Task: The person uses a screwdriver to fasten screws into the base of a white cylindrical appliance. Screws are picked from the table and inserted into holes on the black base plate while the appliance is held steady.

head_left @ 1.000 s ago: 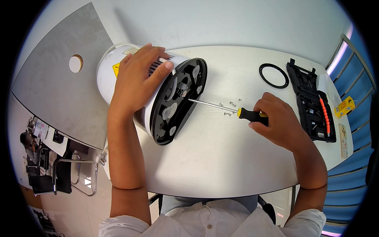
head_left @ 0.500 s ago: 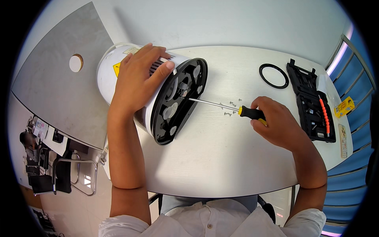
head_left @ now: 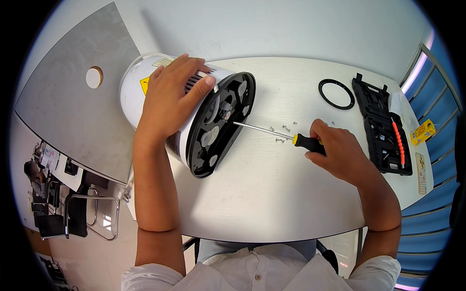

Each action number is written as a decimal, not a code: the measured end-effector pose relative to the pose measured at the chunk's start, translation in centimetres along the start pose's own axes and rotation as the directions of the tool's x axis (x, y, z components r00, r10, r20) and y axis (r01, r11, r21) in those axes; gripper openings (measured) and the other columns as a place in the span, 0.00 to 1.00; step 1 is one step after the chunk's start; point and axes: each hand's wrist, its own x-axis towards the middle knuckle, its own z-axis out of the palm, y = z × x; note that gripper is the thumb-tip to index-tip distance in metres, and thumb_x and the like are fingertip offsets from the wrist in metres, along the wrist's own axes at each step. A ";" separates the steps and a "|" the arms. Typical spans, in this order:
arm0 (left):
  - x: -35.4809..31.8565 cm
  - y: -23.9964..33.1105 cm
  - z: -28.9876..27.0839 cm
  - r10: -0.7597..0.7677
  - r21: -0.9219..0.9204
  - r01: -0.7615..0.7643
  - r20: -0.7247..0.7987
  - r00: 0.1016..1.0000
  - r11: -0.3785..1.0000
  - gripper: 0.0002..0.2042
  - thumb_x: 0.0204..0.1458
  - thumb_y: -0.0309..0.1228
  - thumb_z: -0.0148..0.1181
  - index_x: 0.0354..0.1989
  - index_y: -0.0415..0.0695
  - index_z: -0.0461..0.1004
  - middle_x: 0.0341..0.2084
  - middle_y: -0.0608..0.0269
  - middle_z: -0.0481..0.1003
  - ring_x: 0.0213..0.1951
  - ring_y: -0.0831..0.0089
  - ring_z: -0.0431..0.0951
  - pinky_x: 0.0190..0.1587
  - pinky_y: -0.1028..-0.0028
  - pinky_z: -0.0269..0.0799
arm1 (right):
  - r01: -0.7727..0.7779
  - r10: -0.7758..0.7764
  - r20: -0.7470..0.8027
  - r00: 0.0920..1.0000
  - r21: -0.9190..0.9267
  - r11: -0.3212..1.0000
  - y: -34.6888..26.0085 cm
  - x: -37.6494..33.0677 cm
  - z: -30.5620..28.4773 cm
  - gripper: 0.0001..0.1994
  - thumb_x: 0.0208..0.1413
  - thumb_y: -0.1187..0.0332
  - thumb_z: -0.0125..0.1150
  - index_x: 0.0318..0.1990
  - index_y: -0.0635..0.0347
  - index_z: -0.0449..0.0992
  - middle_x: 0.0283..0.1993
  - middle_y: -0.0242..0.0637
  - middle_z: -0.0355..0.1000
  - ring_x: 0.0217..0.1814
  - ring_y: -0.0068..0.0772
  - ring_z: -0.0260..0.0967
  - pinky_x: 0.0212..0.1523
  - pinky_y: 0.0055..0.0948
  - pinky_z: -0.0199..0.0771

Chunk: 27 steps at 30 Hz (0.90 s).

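Appliance [head_left: 186, 131], white and drum-shaped, lies on its side at the far left of the white counter [head_left: 272, 203]. Its black base [head_left: 225, 140] faces right and toward the near edge. The left hand [head_left: 177, 94] lies over the top of the body, beside the dark vent slots, with its fingers apart and the thumb near the rim of the base. The right hand [head_left: 340, 150] is clamped on the handle of a black-and-yellow screwdriver [head_left: 306, 142]. The shaft points left, its tip at the base; the exact contact point cannot be made out. Small screws [head_left: 280, 140] lie just beyond the shaft. At far right, a black ring [head_left: 321, 90] lies to the left of an open tool case [head_left: 374, 119], which holds a red flexible rod [head_left: 398, 140]. A yellow box [head_left: 423, 132] stands to the right of the case.
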 end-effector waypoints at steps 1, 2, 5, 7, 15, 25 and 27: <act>0.0 0.0 0.0 0.003 0.005 -0.003 -0.001 1.000 1.000 0.27 0.58 0.54 0.50 0.48 0.40 0.77 0.52 0.42 0.74 0.62 0.49 0.66 0.67 0.52 0.50 | -0.001 0.001 -0.001 1.000 0.007 1.000 0.0 0.0 0.0 0.15 0.54 0.66 0.67 0.40 0.57 0.64 0.28 0.41 0.73 0.29 0.42 0.73 0.35 0.39 0.70; 0.0 -0.1 0.0 0.005 0.010 -0.005 -0.001 1.000 1.000 0.27 0.58 0.54 0.50 0.48 0.40 0.77 0.52 0.42 0.74 0.62 0.49 0.66 0.67 0.52 0.50 | 0.000 0.000 -0.003 1.000 0.010 1.000 0.1 0.0 0.0 0.15 0.54 0.66 0.67 0.40 0.57 0.64 0.28 0.41 0.73 0.30 0.42 0.73 0.35 0.39 0.70; 0.0 0.0 -0.1 0.004 0.010 -0.005 0.011 1.000 1.000 0.27 0.58 0.53 0.50 0.48 0.40 0.77 0.52 0.43 0.74 0.62 0.49 0.67 0.67 0.52 0.50 | -0.001 0.001 0.002 1.000 0.009 1.000 0.0 -0.1 -0.3 0.15 0.53 0.66 0.66 0.40 0.57 0.64 0.27 0.41 0.73 0.30 0.43 0.73 0.35 0.39 0.70; 0.1 0.0 -0.1 0.006 0.008 -0.006 0.016 1.000 1.000 0.27 0.58 0.53 0.50 0.48 0.40 0.77 0.52 0.44 0.74 0.62 0.49 0.67 0.67 0.52 0.50 | -0.003 0.004 0.017 1.000 -0.005 1.000 -0.1 -0.3 -0.7 0.15 0.53 0.67 0.66 0.40 0.57 0.64 0.27 0.41 0.73 0.30 0.44 0.73 0.35 0.40 0.70; 0.1 0.9 -0.5 0.119 -0.047 -0.132 -0.217 0.969 0.990 0.22 0.56 0.46 0.58 0.51 0.42 0.75 0.49 0.49 0.75 0.55 0.53 0.71 0.60 0.58 0.64 | 0.034 -0.034 -0.001 0.999 -0.097 0.995 0.4 -1.4 -2.8 0.12 0.49 0.67 0.65 0.37 0.59 0.68 0.28 0.41 0.74 0.33 0.45 0.73 0.35 0.40 0.70; -4.0 10.0 3.3 0.197 -0.279 -0.108 0.317 0.927 0.954 0.15 0.49 0.32 0.68 0.43 0.43 0.74 0.34 0.62 0.73 0.33 0.65 0.78 0.33 0.66 0.73 | 0.060 -0.085 -0.110 0.990 -0.211 0.976 2.4 -3.0 -5.9 0.07 0.44 0.69 0.64 0.30 0.60 0.74 0.27 0.39 0.72 0.32 0.43 0.71 0.36 0.37 0.71; -3.8 10.1 5.8 0.119 -0.174 -0.058 0.369 0.922 0.983 0.14 0.48 0.32 0.68 0.41 0.43 0.74 0.35 0.61 0.72 0.33 0.62 0.78 0.33 0.63 0.73 | 0.040 -0.078 -0.150 0.986 -0.241 0.970 2.8 -3.3 -6.3 0.07 0.43 0.69 0.63 0.30 0.61 0.74 0.27 0.39 0.72 0.32 0.43 0.71 0.36 0.37 0.71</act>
